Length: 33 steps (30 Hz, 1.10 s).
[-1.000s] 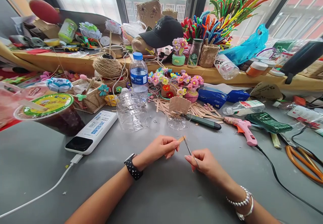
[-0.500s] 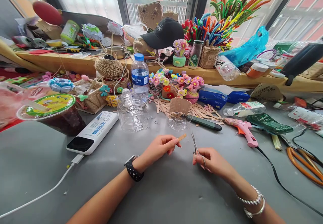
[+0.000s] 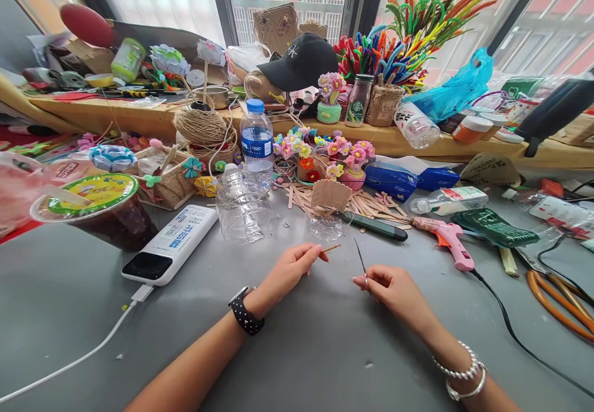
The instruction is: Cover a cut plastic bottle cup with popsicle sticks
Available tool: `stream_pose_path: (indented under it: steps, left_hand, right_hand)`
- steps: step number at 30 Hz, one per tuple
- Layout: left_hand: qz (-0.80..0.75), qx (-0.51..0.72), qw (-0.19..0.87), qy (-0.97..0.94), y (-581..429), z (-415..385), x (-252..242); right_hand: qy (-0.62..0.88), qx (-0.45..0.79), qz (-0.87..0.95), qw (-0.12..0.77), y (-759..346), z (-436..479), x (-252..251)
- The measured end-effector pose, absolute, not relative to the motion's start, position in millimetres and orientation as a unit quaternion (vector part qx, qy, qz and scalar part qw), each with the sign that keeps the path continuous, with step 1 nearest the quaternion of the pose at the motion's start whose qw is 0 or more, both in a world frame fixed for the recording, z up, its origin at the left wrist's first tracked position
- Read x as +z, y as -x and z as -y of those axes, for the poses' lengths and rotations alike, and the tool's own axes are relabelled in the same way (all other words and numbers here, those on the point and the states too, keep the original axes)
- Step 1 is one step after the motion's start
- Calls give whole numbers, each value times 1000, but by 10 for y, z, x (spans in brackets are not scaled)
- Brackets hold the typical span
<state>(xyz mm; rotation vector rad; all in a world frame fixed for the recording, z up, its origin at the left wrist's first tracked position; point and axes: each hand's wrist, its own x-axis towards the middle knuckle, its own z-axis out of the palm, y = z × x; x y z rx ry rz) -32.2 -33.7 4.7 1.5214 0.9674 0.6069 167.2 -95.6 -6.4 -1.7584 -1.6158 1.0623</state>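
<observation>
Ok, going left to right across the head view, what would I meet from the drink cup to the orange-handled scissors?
Drink cup → white power bank → left hand → wooden stick it holds → right hand with small scissors → pink glue gun → orange-handled scissors.

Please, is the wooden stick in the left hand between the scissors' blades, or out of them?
Out: tabletop shows between the wooden stick in the left hand and the scissors in the right hand.
</observation>
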Motion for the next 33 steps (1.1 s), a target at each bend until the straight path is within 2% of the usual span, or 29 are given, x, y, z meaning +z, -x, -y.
stream_pose_path:
  steps: [16, 33]
  left_hand:
    - [-394, 279, 593, -644, 289, 381, 64]
    - [-365, 185, 589, -697, 313, 369, 120]
  right_hand:
    - [586, 390, 677, 216, -1491, 1041, -44]
    - [562, 456, 651, 229, -1563, 1004, -52]
